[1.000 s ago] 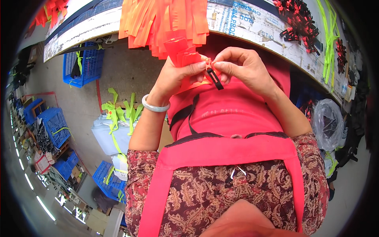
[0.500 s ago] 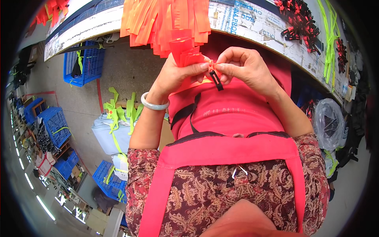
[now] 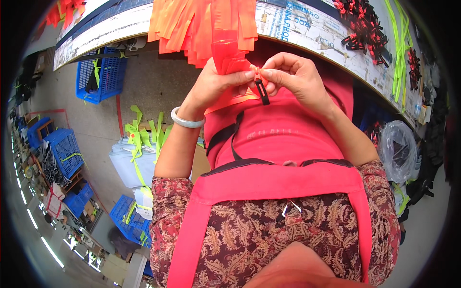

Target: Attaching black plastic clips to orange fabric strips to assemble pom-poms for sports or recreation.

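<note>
My left hand [image 3: 216, 86] is closed round a folded bunch of red-orange fabric strips [image 3: 225, 53], with its thumb pressed on them near the fingertips. Close against it, my right hand [image 3: 300, 81] pinches at the small orange top of a zipper pull [image 3: 261, 92]. The black tab of that pull hangs down between both hands, in front of my red apron [image 3: 283, 139]. Whether a strip passes through the orange top is too small to make out. More orange strips [image 3: 204, 24] hang over the table edge just beyond my left hand.
The worktable [image 3: 307, 29] runs across the far side. On its right lie a pile of red-and-black pulls [image 3: 362, 29] and yellow-green strips [image 3: 399, 53]. Blue crates [image 3: 100, 79] and a pale stack with yellow-green strips [image 3: 127, 163] stand on the floor at left.
The black tab has swung to hang more upright and sits slightly further left. Both hands keep their pinch close together, almost in place.
</note>
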The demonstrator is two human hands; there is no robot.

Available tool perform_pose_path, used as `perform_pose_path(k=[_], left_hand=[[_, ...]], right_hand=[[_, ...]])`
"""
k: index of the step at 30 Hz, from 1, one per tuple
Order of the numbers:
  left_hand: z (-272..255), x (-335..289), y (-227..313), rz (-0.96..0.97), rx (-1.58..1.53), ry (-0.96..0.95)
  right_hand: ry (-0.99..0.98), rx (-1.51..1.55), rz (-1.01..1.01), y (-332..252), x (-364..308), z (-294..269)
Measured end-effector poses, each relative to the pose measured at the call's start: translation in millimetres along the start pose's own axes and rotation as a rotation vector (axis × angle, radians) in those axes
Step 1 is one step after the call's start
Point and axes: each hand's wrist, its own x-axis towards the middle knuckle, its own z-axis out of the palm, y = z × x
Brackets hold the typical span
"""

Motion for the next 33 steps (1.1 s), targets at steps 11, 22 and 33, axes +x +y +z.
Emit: perform_pose_path(k=[11,22,33], left_hand=[[16.8,-8.0,-20.1,0.240,-0.026,0.209],[22.1,-7.9,-22.7,0.428,0.158,0.174],[22.4,-8.8,-24.4,0.464,0.223,0.194]], right_hand=[[0.107,-0.199,-0.268,-2.0,-1.7,10.4],[0.157,-0.588,-0.588,3.2,-5.3,19.2],[0.183,-0.616,-0.659,6.4,-3.1,20.4]])
